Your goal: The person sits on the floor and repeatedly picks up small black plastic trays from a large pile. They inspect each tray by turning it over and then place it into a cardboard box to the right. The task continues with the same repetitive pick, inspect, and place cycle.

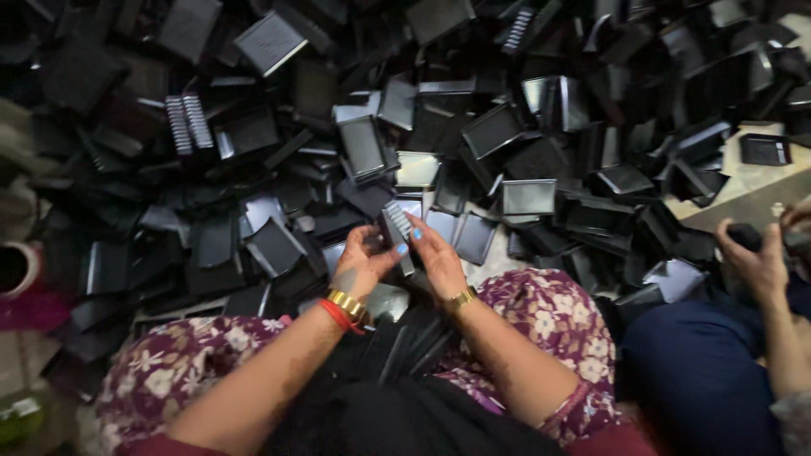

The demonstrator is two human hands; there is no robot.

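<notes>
One small black ribbed plastic part (395, 226), just below frame centre, is pinched between both hands, left hand (361, 263) and right hand (438, 260); its long axis tilts toward upper left. Beyond, a pile of black plastic trays (524, 196), too many to count, covers the floor. A co-worker's hand (760, 263) sits at right.

Single view, head-worn camera. Looks steeply down from above the wearer's lap, close to the left hand (359, 266) and right hand (439, 266) at lower centre. Faces forward over a heap of black trays (524, 198) filling the upper frame. A co-worker's hand (760, 266) sits at right edge.
</notes>
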